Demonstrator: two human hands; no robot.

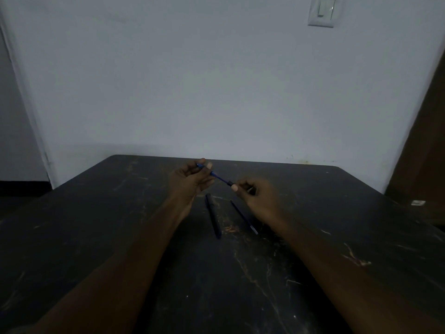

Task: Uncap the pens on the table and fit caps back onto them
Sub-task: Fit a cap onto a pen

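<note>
A blue pen [218, 176] is held in the air above the far middle of the dark table [96, 225]. My left hand [190, 180] grips its far end between thumb and fingers. My right hand [258, 192] pinches a dark cap [230, 183] at the pen's near end; the cap touches the pen. Two more pens lie on the table between my forearms: a thick black pen [213, 218] on the left and a thin dark pen [243, 216] on the right.
The table top is dark and scratched, and its far edge runs close to a pale wall [216, 80]. A small white object [418, 202] lies at the table's right edge. A brown door [426, 141] stands at the right.
</note>
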